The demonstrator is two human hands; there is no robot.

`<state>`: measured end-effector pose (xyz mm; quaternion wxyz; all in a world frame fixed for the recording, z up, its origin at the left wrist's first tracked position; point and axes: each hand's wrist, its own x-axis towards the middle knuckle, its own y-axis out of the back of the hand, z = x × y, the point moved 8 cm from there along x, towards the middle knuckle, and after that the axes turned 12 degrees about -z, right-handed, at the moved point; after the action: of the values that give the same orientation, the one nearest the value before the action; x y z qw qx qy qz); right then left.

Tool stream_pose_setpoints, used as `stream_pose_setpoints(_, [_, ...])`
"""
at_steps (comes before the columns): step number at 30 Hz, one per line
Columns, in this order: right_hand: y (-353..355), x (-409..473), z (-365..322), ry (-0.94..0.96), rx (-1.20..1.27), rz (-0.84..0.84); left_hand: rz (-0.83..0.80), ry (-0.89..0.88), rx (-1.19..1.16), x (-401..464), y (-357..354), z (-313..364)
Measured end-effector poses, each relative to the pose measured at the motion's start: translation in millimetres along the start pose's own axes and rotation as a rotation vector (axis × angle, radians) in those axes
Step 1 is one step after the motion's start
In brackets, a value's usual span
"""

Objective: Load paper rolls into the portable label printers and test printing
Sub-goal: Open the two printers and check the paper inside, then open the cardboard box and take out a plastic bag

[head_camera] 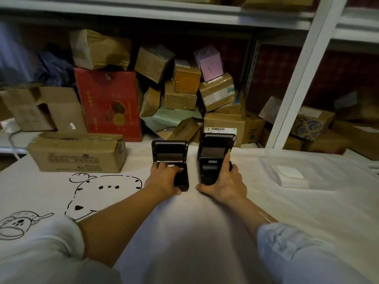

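Two black label printers sitting side by side, slightly apart, on a white cloth-covered table (205,232), both with lids swung up and back, paper bays showing dark. Left printer (170,158) lying under the left hand (164,178), palm draped over its near half, fingers curled down onto the body just below the open bay, thumb tucked at the near corner; a loose covering grasp, not a pinch. Right printer (215,156) being steadied by the right hand (227,181), which is sitting at the printer's right flank, index finger stretched up along the right edge toward the lid hinge, thumb splayed wide across the cloth in front of the near end, remaining fingers wrapping the far side; spread rather than closed. Paper in either bay too dark to tell. Pale rolled-up sleeves showing on both forearms. Lying to the right, well apart from the printers, a clear plastic bag holding a white stack of paper (290,175). Standing to the left, near the left printer, a flattened brown cardboard box (78,154). Showing on the cloth at the left, black cartoon line drawings (98,193). Rising behind the table, a white shelving unit (305,78) crowded with jumbled cartons, among them a red fruit box (108,103).
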<state>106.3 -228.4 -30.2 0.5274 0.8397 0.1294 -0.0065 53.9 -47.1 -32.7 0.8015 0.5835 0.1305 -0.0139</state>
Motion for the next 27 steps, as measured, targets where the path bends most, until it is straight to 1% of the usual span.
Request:
stream_pose_setpoints(5, [3.9,3.0,7.2,-0.064,-0.012,-0.049,-0.023,-0.016,-0.007,3.5,0.3,-1.3])
stream_pose_setpoints(6, [8.3,-2.2,3.8,-0.041,-0.014,0.008,-0.028,-0.02,-0.021,2.0,2.4,-2.3])
stream_pose_setpoints(7, [17.6,-10.3,-3.2,0.015,-0.01,0.127,-0.021,-0.027,-0.046,-1.1,7.1,-3.1])
stream_pose_setpoints(9, [40.6,-33.6,-23.5,0.193,0.04,0.429,0.038,-0.052,-0.088,-9.2,24.1,-4.3])
stream_pose_setpoints(10, [47.9,-44.1,-36.0,0.281,0.076,0.526,0.08,-0.062,-0.096,-14.5,35.0,-5.5])
stream_pose_setpoints(12, [53.3,-54.2,-63.6,0.407,0.094,0.598,0.146,-0.069,-0.087,-25.4,56.8,-8.9])
stream_pose_setpoints(17, [55.3,-55.4,-139.5,0.59,0.073,0.618,0.239,-0.058,-0.092,-53.2,107.2,-32.4])
stream_pose_setpoints(22, [37.0,-40.1,-196.5,0.693,0.067,0.505,0.347,0.044,-0.115,-61.8,142.0,-90.6])
stream_pose_setpoints(25, [15.0,-25.9,-222.9,0.745,0.049,0.375,0.316,0.108,-0.066,-57.0,147.8,-124.3])
stream_pose_setpoints(27, [4.6,-17.7,-240.2,0.776,0.01,0.336,0.272,0.126,-0.029,-51.8,149.5,-139.4])
